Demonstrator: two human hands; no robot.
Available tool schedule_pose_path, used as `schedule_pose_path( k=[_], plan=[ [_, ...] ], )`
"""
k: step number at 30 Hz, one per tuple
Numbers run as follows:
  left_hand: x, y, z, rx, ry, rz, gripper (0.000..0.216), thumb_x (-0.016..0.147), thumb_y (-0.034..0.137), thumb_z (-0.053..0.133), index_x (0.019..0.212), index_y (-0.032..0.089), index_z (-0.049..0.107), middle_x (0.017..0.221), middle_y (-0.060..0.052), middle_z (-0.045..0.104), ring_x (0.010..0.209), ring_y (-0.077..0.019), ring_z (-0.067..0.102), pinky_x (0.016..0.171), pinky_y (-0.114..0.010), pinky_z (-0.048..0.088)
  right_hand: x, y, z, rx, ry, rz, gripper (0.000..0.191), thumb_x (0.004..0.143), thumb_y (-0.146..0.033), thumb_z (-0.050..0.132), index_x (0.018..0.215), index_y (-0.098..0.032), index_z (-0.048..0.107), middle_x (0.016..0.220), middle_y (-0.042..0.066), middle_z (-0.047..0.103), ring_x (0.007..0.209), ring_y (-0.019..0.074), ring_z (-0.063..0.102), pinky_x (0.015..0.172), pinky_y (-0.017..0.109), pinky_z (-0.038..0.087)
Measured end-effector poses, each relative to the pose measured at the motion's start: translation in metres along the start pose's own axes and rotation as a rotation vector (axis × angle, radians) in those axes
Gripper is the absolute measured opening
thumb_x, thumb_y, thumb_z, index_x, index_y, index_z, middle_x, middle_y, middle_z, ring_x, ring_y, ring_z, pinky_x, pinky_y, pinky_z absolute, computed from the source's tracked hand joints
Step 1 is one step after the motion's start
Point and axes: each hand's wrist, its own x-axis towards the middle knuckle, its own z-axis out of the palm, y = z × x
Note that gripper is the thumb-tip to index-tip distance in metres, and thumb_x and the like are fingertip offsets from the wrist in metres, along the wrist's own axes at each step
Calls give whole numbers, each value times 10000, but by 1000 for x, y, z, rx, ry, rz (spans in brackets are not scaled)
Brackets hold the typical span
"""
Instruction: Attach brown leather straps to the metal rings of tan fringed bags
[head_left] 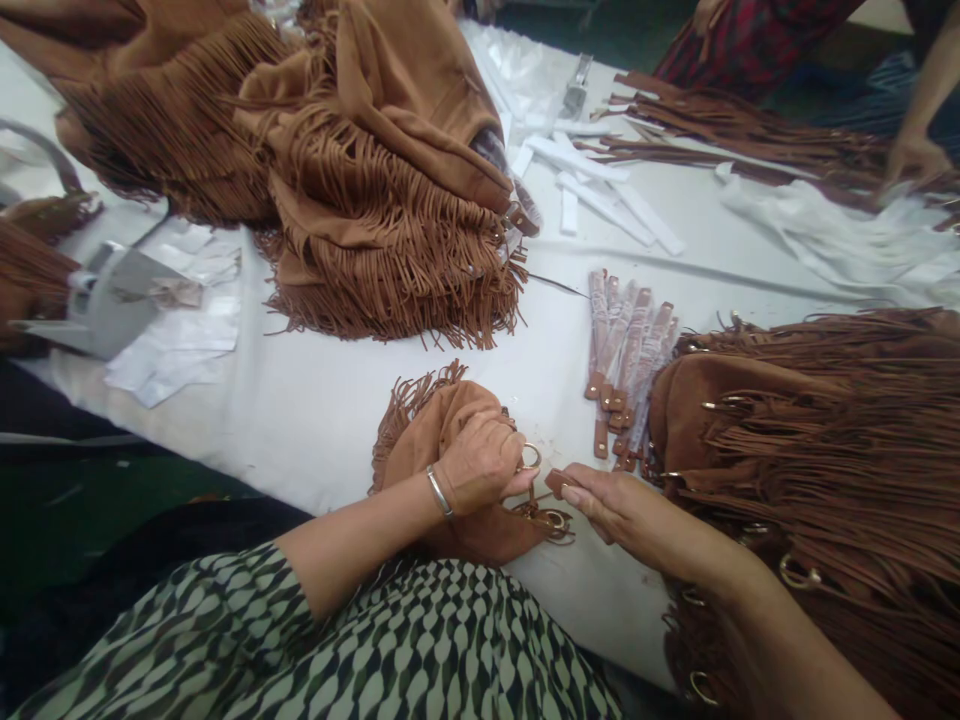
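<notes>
My left hand (pixel 484 462), with a metal bangle on the wrist, is closed on a brown suede fringed bag (pixel 435 425) at the near table edge, fingers pinching by a gold ring (pixel 530 456). My right hand (pixel 611 500) pinches the end of a small brown strap tab (pixel 556 482) and holds it toward that ring. More gold hardware (pixel 553 520) lies just below the hands. A bunch of wrapped brown strap pieces (pixel 626 360) lies just beyond my right hand.
A heap of brown fringed bags (pixel 375 170) fills the far left, another stack (pixel 817 450) the right. White paper strips (pixel 600 185) and plastic wrap (pixel 847 240) lie at the back. Another person's hand (pixel 915 155) rests on fringe at the far right. A grey device (pixel 112 295) stands left.
</notes>
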Motion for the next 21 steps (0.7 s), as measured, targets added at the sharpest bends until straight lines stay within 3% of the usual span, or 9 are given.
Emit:
schedule_pose_path(
  k=[4, 11, 21],
  plan=[
    [-4, -4, 1, 26, -61, 17, 280, 839, 375, 431, 774, 120, 526, 722, -86, 554, 750, -218, 538, 787, -396, 463, 9, 6, -2, 20, -88, -37, 338, 934, -394, 295, 860, -185, 550, 646, -8, 523, 575, 125, 473, 586, 216, 382],
    [-6, -5, 4, 57, -185, 39, 255, 849, 346, 418, 828, 110, 511, 747, -97, 552, 751, -245, 544, 714, -399, 469, 22, 10, 7, -152, -93, -47, 308, 922, -360, 329, 980, -205, 588, 844, 54, 641, 745, 178, 574, 665, 245, 399],
    [-7, -10, 7, 10, -231, 123, 251, 855, 331, 436, 870, 96, 521, 764, -94, 592, 795, -215, 572, 926, -411, 406, 30, 16, 14, -169, -104, -42, 281, 909, -313, 348, 807, -194, 580, 738, 34, 633, 654, 156, 552, 592, 222, 369]
  ],
)
